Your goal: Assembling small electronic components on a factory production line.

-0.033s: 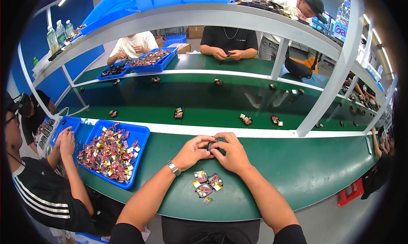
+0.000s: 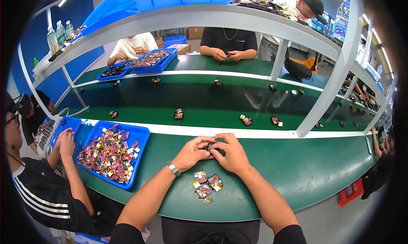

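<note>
Over the green tabletop (image 2: 170, 203), my left hand (image 2: 192, 154) and my right hand (image 2: 233, 154) meet, their fingers closed around a small black plastic piece (image 2: 210, 146). Fingers cover most of the piece, so its exact kind is unclear. Just below my hands lies a cluster of three small black housings (image 2: 204, 190) with red circuit boards and white or yellow blocks in them. One small yellow-and-white block (image 2: 207, 200) sits at the cluster's near edge. To the left of my left hand stands a blue tray (image 2: 146, 135) heaped with red circuit boards (image 2: 108, 154).
Beyond a white rail (image 2: 255, 132), a dark green belt (image 2: 204, 99) carries several spaced-out assemblies (image 2: 245, 120). A grey shelf frame (image 2: 331, 86) rises at the right and crosses overhead. One co-worker (image 2: 46, 184) sits close on my left; others work across the belt.
</note>
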A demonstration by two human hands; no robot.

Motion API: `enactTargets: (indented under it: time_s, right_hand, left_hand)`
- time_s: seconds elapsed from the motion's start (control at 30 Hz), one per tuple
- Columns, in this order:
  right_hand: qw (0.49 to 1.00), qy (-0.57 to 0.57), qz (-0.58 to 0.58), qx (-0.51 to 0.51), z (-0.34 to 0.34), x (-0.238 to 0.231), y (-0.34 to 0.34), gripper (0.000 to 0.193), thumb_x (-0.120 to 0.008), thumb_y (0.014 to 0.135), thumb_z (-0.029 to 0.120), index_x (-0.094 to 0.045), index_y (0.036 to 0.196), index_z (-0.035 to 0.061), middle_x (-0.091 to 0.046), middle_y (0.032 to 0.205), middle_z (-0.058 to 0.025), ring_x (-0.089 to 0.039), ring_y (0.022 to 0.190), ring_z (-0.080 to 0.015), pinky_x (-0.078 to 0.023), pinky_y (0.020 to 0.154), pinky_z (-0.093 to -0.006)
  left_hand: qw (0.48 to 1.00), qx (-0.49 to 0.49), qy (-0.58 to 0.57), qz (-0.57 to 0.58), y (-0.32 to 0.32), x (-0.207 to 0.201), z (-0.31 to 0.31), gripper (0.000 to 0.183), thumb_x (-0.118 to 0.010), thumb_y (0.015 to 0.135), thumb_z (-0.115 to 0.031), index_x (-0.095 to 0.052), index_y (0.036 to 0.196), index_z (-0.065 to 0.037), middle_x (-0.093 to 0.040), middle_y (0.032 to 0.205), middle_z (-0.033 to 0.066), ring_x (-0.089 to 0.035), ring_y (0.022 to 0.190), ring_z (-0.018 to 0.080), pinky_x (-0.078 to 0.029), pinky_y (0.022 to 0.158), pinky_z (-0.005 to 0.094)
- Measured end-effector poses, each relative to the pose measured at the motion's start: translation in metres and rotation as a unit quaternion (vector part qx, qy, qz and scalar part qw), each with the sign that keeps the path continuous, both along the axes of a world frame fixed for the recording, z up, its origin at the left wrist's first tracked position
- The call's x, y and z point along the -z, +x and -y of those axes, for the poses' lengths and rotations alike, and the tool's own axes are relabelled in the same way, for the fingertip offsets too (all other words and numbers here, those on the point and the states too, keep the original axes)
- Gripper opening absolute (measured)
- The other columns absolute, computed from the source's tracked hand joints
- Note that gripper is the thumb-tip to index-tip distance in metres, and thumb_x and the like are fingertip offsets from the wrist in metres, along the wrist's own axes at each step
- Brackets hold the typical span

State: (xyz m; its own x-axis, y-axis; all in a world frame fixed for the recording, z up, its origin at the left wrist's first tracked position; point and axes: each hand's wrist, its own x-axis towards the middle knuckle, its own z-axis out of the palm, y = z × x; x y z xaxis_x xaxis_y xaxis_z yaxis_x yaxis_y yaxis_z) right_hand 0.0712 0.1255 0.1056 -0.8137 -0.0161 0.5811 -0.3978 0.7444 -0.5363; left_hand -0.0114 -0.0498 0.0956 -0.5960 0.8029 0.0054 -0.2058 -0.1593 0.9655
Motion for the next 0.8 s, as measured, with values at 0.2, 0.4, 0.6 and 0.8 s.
enactTargets:
  time_s: [0.2,0.4,0.6,0.8]
  right_hand:
    - [0.997,-0.005,0.050,-0.058,-0.006,-0.004,0.004,0.009,-0.071,0.076,0.009,-0.070,0.085,0.0078,-0.060,0.117,-0.0072,-0.052,0.114,-0.0273,-0.049,0.090,-0.0361]
    - [0.998,-0.030,0.038,-0.042,-0.001,-0.005,0.005,0.009,-0.070,0.076,0.009,-0.070,0.085,0.0078,-0.060,0.116,-0.0068,-0.053,0.112,-0.0268,-0.049,0.090,-0.0368]
    - [0.999,-0.031,-0.016,0.015,0.009,0.004,0.003,0.010,-0.071,0.075,0.006,-0.069,0.085,0.0058,-0.061,0.111,-0.0069,-0.055,0.107,-0.0264,-0.050,0.088,-0.0366]
    - [0.998,-0.050,-0.021,0.011,0.010,0.006,0.003,0.012,-0.070,0.076,0.006,-0.071,0.088,0.0066,-0.062,0.111,-0.0057,-0.056,0.105,-0.0255,-0.050,0.087,-0.0359]
  left_hand:
    - [1.000,0.001,-0.008,0.006,0.001,0.000,-0.001,0.034,-0.044,0.095,0.005,-0.046,0.129,-0.001,-0.055,0.125,0.0123,-0.057,0.115,0.0191,-0.053,0.098,0.0356]
    - [1.000,0.000,0.000,0.019,0.000,0.003,-0.001,0.031,-0.045,0.096,0.003,-0.047,0.127,-0.001,-0.056,0.125,0.0116,-0.058,0.114,0.0188,-0.053,0.098,0.0356]
    - [0.999,-0.010,0.025,0.039,-0.001,0.006,-0.001,0.031,-0.052,0.097,-0.006,-0.047,0.128,-0.005,-0.058,0.122,0.0098,-0.059,0.112,0.0187,-0.053,0.095,0.0365]
    - [0.998,0.004,0.045,0.047,-0.002,0.007,-0.001,0.029,-0.052,0.098,-0.009,-0.049,0.126,-0.005,-0.058,0.122,0.0086,-0.059,0.112,0.0178,-0.053,0.094,0.0356]
